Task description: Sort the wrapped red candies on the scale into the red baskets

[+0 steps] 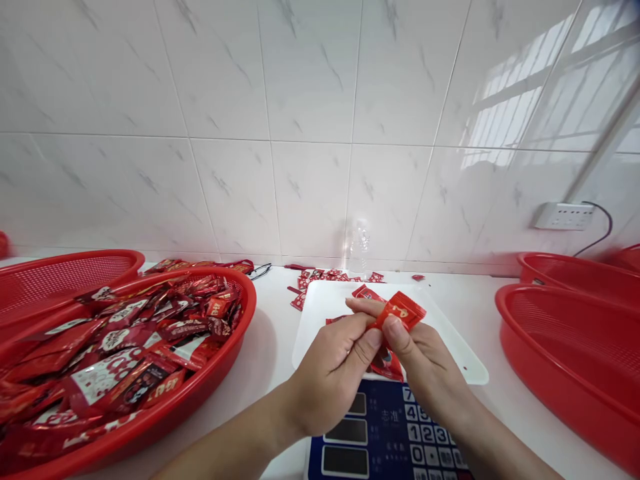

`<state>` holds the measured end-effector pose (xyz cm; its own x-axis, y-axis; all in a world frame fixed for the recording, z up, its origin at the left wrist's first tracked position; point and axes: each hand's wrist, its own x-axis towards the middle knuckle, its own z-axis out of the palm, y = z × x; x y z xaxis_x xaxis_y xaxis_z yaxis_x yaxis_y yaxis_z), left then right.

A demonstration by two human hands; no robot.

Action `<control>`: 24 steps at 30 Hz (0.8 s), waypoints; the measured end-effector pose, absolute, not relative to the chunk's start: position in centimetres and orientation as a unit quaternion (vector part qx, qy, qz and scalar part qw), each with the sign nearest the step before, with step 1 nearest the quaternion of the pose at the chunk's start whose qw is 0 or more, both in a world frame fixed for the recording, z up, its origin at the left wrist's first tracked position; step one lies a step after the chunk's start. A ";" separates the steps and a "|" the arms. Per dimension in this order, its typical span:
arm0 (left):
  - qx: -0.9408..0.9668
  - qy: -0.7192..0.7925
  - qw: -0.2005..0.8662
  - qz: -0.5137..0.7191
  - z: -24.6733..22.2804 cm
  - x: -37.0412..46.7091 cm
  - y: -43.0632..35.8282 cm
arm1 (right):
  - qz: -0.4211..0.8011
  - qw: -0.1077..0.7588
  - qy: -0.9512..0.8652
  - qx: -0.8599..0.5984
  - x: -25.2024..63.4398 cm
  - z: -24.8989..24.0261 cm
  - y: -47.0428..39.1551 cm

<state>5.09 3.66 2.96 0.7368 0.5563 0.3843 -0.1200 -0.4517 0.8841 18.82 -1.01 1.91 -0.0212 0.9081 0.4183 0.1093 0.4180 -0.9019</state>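
Both my hands meet above a white weighing tray, pinching one small red packet point(404, 308) between thumbs and fingers. My left hand point(334, 363) grips its lower left end, and my right hand point(425, 353) holds it at the right with the thumb on its face. Beneath them, more red packets point(389, 365) lie on the white tray point(320, 300), partly hidden by my hands. The tray belongs to a digital scale with a blue keypad panel point(387, 437); its displays look dark.
To the left stands a red basket point(245, 300) heaped with red packets, with another red basket point(120, 260) behind. Red basins point(510, 300) stand at the right. Small packets point(325, 275) and a clear plastic bottle point(360, 247) sit by the tiled wall. A socket strip point(564, 216) hangs right.
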 end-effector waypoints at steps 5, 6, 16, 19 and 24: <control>0.795 0.157 0.489 0.324 2.7 5.2 3.7 | 0.347 0.589 -0.614 -0.394 19.0 1.6 -0.8; 0.794 0.156 0.490 0.323 2.7 5.3 3.7 | 0.350 0.591 -0.613 -0.390 19.1 1.6 -0.8; 0.847 0.152 0.392 0.326 3.3 4.5 3.5 | 0.137 0.570 -0.712 -0.386 20.0 2.2 -0.8; 0.854 0.138 0.394 0.310 3.5 4.4 3.4 | 0.190 0.573 -0.715 -0.354 19.8 2.1 -1.0; 0.850 0.111 0.423 0.293 3.6 4.6 3.4 | 0.246 0.581 -0.701 -0.332 19.4 2.0 -1.4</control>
<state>4.62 3.41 3.60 0.8038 0.4368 0.4039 -0.0591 -0.6169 0.7848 19.37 -1.36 1.98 -0.1046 0.7515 0.6514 0.1792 0.6585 -0.7309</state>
